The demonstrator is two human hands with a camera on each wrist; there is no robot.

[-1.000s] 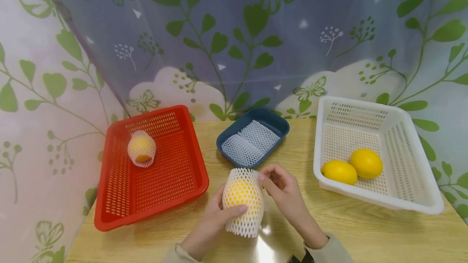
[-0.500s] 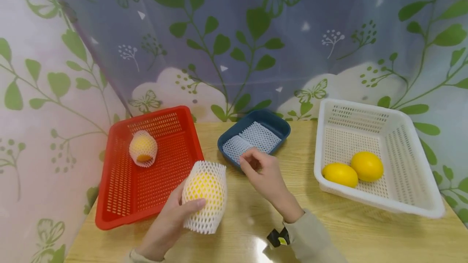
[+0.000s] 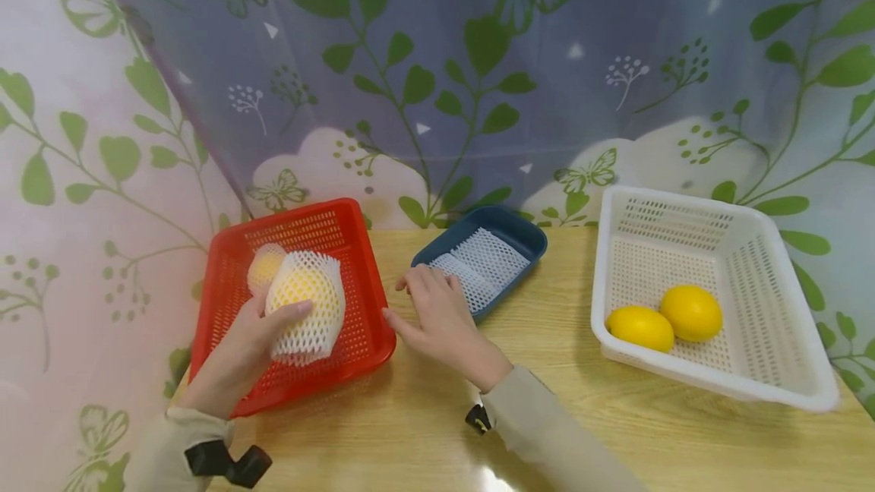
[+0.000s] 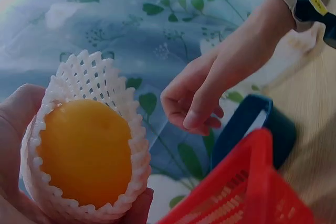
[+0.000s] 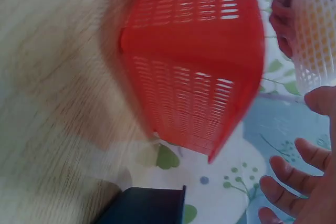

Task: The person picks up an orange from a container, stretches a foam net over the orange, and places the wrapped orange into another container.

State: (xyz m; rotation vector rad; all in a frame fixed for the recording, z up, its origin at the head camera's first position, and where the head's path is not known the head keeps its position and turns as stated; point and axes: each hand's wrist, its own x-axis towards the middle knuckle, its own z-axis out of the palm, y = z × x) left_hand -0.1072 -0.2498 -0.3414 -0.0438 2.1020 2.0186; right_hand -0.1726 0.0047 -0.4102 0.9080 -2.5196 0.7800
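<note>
My left hand grips a yellow fruit in a white foam net, held over the red basket. In the left wrist view, the net's open end shows the fruit's smooth orange-yellow skin. Partly hidden behind it is another netted fruit in the same basket. My right hand holds nothing, its fingers loosely bent, between the red basket and the blue tray. The right wrist view shows those fingers spread apart. Flat white foam nets lie in the tray, partly covered by that hand.
To the right stands a white basket with two bare yellow fruits in its near left part. A leaf-patterned cloth hangs behind the wooden table.
My left hand has carried the netted fruit leftward from the table's middle to over the red basket. My right hand has let go of the net and moved left, past the tray's front.
</note>
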